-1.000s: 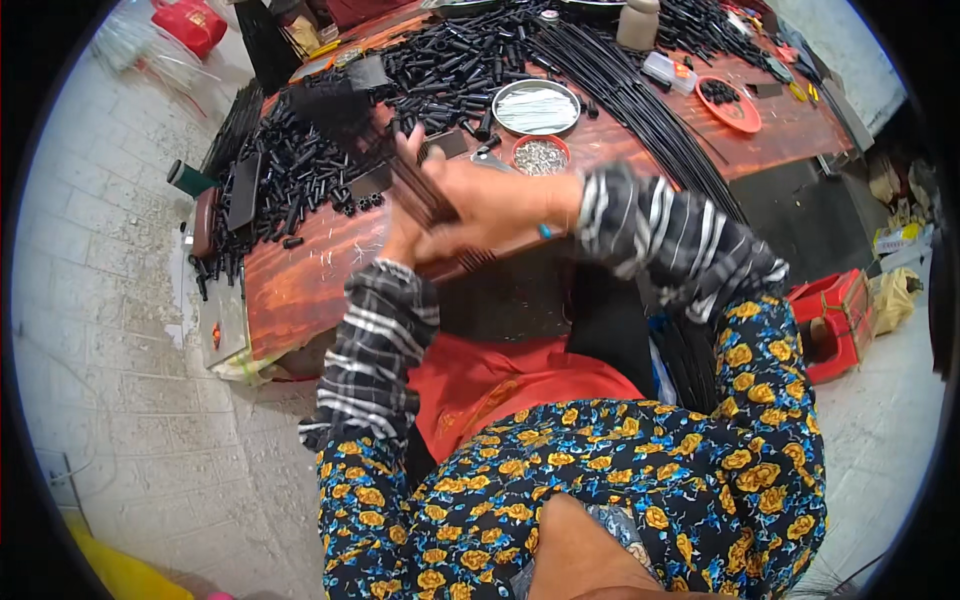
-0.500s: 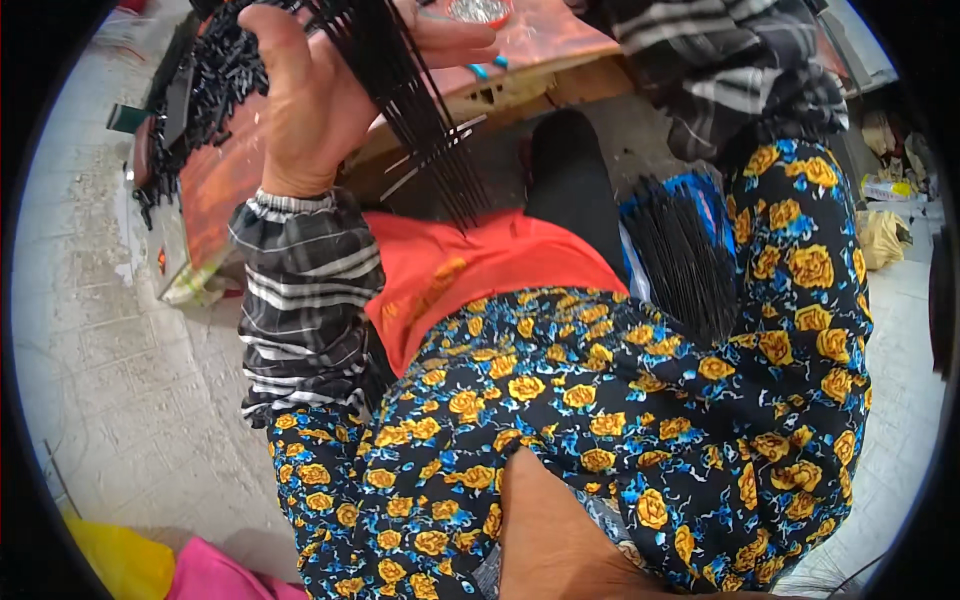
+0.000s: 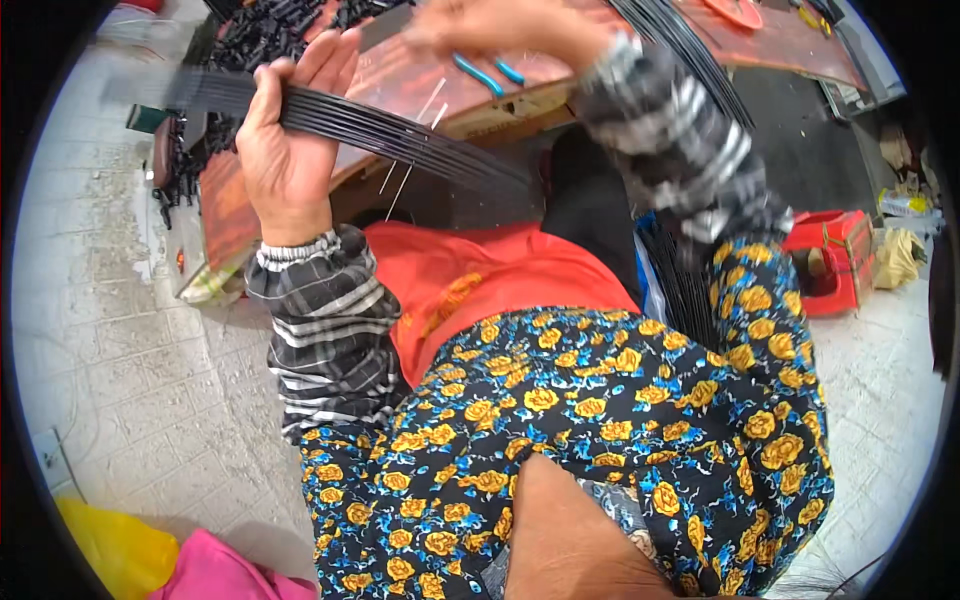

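While left fingers [image 3: 328,62] hold black rods [image 3: 385,130], ends blurred, right fingers [image 3: 437,28] smeared, grip unclear

Your view is bright, with deep shadow beneath the reddish wooden table [image 3: 235,190]. Motion blur smears your bare right hand [image 3: 485,28] and both ends of the bundled thin black rods [image 3: 400,132], while your bare left hand [image 3: 288,165] looks sharper. Fisheye distortion bends lines near the black rim.
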Demonstrator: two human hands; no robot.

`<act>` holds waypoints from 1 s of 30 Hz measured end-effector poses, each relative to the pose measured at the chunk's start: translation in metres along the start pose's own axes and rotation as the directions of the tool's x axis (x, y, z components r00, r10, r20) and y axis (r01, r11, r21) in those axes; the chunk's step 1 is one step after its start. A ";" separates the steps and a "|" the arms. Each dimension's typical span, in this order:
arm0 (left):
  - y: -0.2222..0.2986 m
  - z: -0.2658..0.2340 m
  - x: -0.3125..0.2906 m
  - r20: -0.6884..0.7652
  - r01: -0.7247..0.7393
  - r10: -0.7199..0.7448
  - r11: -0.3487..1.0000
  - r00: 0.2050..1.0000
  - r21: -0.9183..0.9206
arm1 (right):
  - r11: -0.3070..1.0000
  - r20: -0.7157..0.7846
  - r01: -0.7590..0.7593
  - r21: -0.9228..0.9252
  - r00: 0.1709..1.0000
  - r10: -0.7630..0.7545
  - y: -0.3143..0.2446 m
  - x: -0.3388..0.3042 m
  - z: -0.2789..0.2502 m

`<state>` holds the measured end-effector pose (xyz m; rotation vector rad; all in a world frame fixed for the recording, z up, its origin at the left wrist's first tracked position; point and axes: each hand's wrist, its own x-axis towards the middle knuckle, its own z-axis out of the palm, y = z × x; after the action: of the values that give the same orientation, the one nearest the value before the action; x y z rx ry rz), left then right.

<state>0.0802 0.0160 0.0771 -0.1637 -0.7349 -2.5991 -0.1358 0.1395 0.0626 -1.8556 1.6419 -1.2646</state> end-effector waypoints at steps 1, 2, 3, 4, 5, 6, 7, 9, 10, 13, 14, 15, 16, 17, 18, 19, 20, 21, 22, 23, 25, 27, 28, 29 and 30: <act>0.000 -0.005 0.004 0.026 0.000 0.001 1.000 1.000 -0.002 | 0.974 0.088 -0.181 0.140 0.982 0.170 -0.015 -0.033 0.006; -0.004 -0.006 0.010 -0.001 -0.023 0.023 0.999 1.000 -0.046 | 0.927 0.039 -0.243 0.287 0.969 0.242 -0.014 -0.053 0.013; -0.003 -0.006 0.010 -0.040 -0.058 0.055 0.995 0.998 -0.085 | 0.853 0.016 -0.284 0.437 0.951 0.308 -0.016 -0.062 0.022; -0.001 -0.004 0.008 -0.081 -0.071 0.062 0.991 0.995 -0.114 | 0.777 0.010 -0.319 0.543 0.928 0.374 -0.024 -0.066 0.028; -0.001 -0.004 0.005 -0.086 -0.078 0.069 0.991 0.994 -0.109 | 0.750 0.002 -0.272 0.603 0.940 0.340 -0.026 -0.067 0.033; -0.004 -0.005 0.006 -0.138 -0.092 0.081 0.993 0.987 -0.072 | 0.748 -0.040 -0.236 0.620 0.943 0.330 -0.023 -0.066 0.038; -0.008 -0.006 0.007 -0.191 -0.104 0.095 0.994 0.977 -0.034 | 0.745 -0.082 -0.200 0.637 0.943 0.323 -0.022 -0.064 0.041; -0.016 -0.008 0.010 -0.214 -0.101 0.089 0.994 0.973 -0.044 | 0.780 -0.122 -0.180 0.599 0.943 0.311 -0.023 -0.061 0.043; -0.019 -0.011 0.011 -0.228 -0.101 0.088 0.994 0.970 -0.048 | 0.812 -0.158 -0.161 0.560 0.942 0.295 -0.023 -0.060 0.043; -0.022 -0.015 0.011 -0.239 -0.102 0.083 0.992 0.968 -0.069 | 0.851 -0.150 -0.176 0.496 0.947 0.283 -0.029 -0.059 0.042; -0.023 -0.015 0.011 -0.266 -0.117 0.100 0.992 0.959 -0.049 | 0.850 -0.148 -0.176 0.497 0.948 0.283 -0.027 -0.059 0.044; -0.025 -0.015 0.012 -0.290 -0.129 0.115 0.991 0.950 -0.030 | 0.872 -0.133 -0.156 0.463 0.961 0.242 -0.024 -0.060 0.046; -0.027 -0.014 0.013 -0.289 -0.129 0.114 0.991 0.951 -0.032 | 0.893 -0.116 -0.133 0.430 0.973 0.201 -0.022 -0.060 0.046; -0.029 -0.011 0.013 -0.304 -0.132 0.118 0.991 0.945 -0.026 | 0.894 -0.117 -0.133 0.429 0.973 0.201 -0.022 -0.061 0.045; -0.028 -0.010 0.012 -0.320 -0.141 0.128 0.990 0.939 -0.018 | 0.827 -0.167 -0.126 0.547 0.952 0.255 -0.023 -0.063 0.044; -0.026 -0.011 0.010 -0.318 -0.147 0.134 0.989 0.938 -0.016 | 0.747 -0.207 -0.106 0.656 0.927 0.314 -0.025 -0.065 0.042; -0.022 -0.013 0.009 -0.298 -0.152 0.126 0.986 0.946 -0.064 | 0.709 -0.238 -0.133 0.693 0.886 0.398 -0.025 -0.069 0.039; -0.022 -0.011 0.010 -0.267 -0.148 0.113 0.982 0.957 -0.117 | 0.717 -0.247 -0.127 0.686 0.886 0.393 -0.019 -0.076 0.041; -0.024 -0.008 0.015 -0.250 -0.142 0.108 0.983 0.962 -0.121 | 0.808 -0.346 -0.062 0.585 0.883 0.318 -0.003 -0.085 0.049; -0.024 -0.006 0.016 -0.284 -0.192 0.161 0.978 0.945 -0.087 | 0.879 -0.426 0.001 0.477 0.875 0.230 0.006 -0.087 0.054; -0.022 -0.004 0.017 -0.306 -0.248 0.223 0.968 0.926 -0.047 | 0.824 -0.292 -0.092 0.559 0.908 0.300 -0.020 -0.084 0.076; -0.031 -0.001 0.022 -0.393 -0.346 0.328 0.938 0.859 0.028 | 0.873 -0.236 -0.043 0.487 0.955 0.178 -0.025 -0.065 0.093; -0.037 0.003 0.022 -0.400 -0.376 0.370 0.924 0.839 0.066 | 0.843 -0.308 0.056 0.536 0.942 0.133 -0.028 -0.052 0.100; -0.041 0.009 0.018 -0.395 -0.387 0.382 0.919 0.836 0.071 | 0.799 -0.372 0.157 0.580 0.924 0.088 -0.034 -0.035 0.111; -0.043 0.017 0.014 -0.414 -0.398 0.426 0.904 0.805 0.156 | 0.597 -0.559 0.375 0.710 0.815 0.153 -0.047 -0.016 0.130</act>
<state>0.0490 0.0528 0.0747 0.2545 -0.5366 -2.0797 -0.0031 0.1293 0.0225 -1.0364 0.8225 -2.3028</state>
